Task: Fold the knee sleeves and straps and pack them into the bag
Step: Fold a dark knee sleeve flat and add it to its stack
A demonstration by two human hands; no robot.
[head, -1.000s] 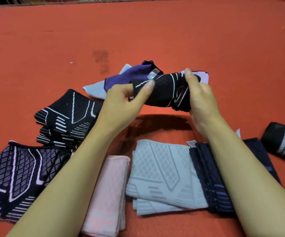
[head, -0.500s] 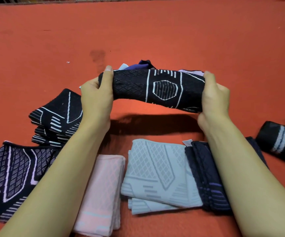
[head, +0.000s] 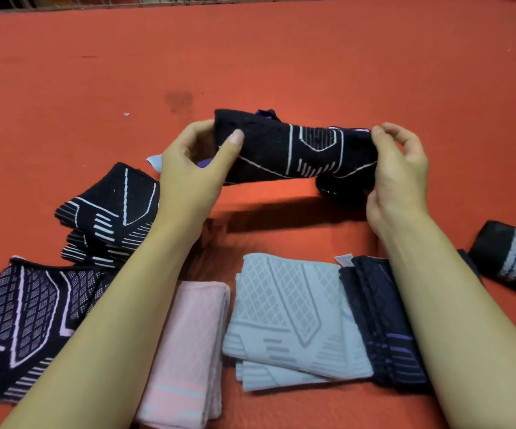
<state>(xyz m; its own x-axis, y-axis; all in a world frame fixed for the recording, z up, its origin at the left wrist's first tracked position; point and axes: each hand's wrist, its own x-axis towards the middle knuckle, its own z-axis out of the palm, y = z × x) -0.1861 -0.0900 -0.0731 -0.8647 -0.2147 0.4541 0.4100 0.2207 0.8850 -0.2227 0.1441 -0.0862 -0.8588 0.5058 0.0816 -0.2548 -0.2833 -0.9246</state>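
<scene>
Head view: no bag or other container shows. Above the red felt-like floor, at about 12 o'clock from the folded piles, the black knitted knee sleeve with white line pattern is stretched level between both hands. The left hand pinches its left end, thumb on top; the right hand grips the right end (upper fingers loosely curled). At 6 o'clock lie a folded pale grey diamond-textured sleeve and a folded pink ribbed sleeve; at 9 o'clock, stacked black white-striped sleeves; at 3 o'clock, a rolled black strap with grey stripes.
</scene>
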